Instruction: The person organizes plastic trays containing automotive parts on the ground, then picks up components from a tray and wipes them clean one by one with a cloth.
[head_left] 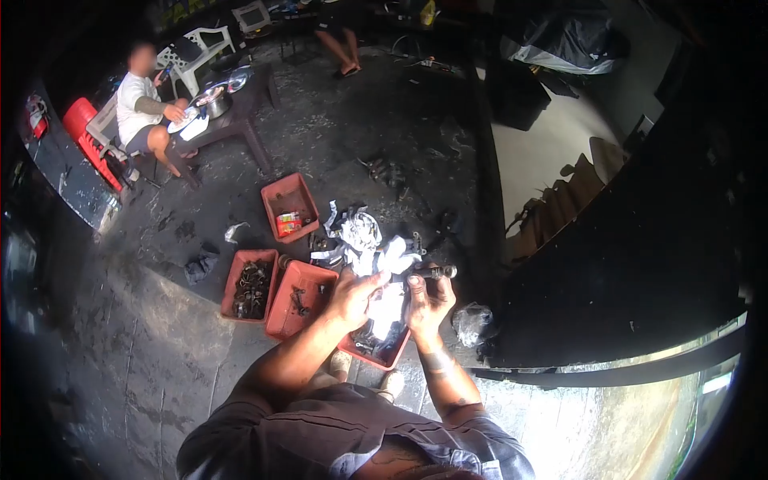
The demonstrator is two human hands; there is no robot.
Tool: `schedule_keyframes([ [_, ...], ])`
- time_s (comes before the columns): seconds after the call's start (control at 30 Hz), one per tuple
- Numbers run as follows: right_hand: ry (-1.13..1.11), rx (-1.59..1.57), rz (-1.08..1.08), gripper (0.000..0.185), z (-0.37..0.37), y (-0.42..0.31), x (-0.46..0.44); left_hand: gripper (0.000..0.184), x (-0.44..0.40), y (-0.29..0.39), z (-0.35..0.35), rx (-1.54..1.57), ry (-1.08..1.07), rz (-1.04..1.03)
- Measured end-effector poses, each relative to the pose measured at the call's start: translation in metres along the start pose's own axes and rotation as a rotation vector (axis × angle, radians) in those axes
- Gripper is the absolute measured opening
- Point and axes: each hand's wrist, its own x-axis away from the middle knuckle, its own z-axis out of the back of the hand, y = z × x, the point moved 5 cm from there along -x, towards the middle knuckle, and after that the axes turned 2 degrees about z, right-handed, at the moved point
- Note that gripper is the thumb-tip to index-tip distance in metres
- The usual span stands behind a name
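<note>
My right hand [430,306] is closed round a dark, greasy cylindrical metal part [438,273], whose ringed end points right. Close to it on the left, my left hand [358,294] is closed, with the thumb stretched toward the right, against a white, overexposed crumpled rag or paper [397,256]. Glare hides exactly where its fingers end. Under both hands stands a red plastic bin [371,358] with dark metal parts inside. More crumpled white material [358,230] lies on the floor just beyond my hands.
Left of my feet are two red bins, one with many dark parts [253,288], one with a few [299,301]. Farther off, another red bin [288,206] holds a small red-and-yellow packet. A clear plastic bag [473,324] lies right. A seated person [142,104] is at a dark table [254,142].
</note>
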Motion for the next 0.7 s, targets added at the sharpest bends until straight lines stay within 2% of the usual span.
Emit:
schedule_keyframes([
  [0.03,-0.006,0.013,-0.013,0.015,-0.002,-0.001,0.003,0.024,0.001,0.003,0.000,0.002,0.107,-0.047],
  [0.07,-0.014,0.006,-0.018,0.015,-0.008,-0.006,0.004,0.024,0.000,0.003,0.004,0.002,0.116,-0.053],
  [0.13,-0.038,0.069,0.067,0.015,-0.018,-0.021,0.005,0.018,-0.004,0.005,0.020,-0.164,0.228,-0.130],
  [0.17,-0.035,0.142,0.154,0.015,-0.018,-0.021,0.004,0.016,0.001,0.021,-0.002,-0.241,0.139,-0.227],
  [0.2,-0.038,0.140,0.152,0.015,-0.018,-0.018,0.005,0.016,0.006,0.023,-0.006,-0.240,0.142,-0.228],
  [0.27,0.041,0.171,0.125,0.014,-0.015,-0.015,0.003,0.017,0.013,0.025,-0.020,-0.394,0.000,-0.290],
  [0.3,-0.024,0.331,0.260,0.013,-0.017,-0.029,-0.002,0.019,0.018,0.024,-0.025,-0.382,-0.024,-0.298],
  [0.4,0.048,0.288,0.248,0.011,-0.020,-0.034,-0.007,0.022,0.020,0.014,-0.014,0.142,0.006,-0.069],
  [0.47,0.021,0.261,0.259,0.011,-0.021,-0.038,-0.006,0.022,0.017,0.018,-0.009,0.080,-0.041,-0.039],
  [0.53,-0.026,0.305,0.409,0.009,-0.024,-0.048,-0.003,0.022,0.016,0.022,-0.013,0.011,-0.095,-0.009],
  [0.6,0.028,0.283,0.347,0.009,-0.022,-0.045,-0.001,0.019,0.022,0.030,-0.028,-0.154,-0.131,0.038],
  [0.67,0.002,0.254,0.255,0.011,-0.017,-0.032,0.000,0.015,0.022,0.027,-0.026,-0.252,-0.057,0.051],
  [0.7,-0.038,0.216,0.206,0.013,-0.017,-0.027,0.000,0.015,0.021,0.029,-0.025,-0.346,0.017,-0.062],
])
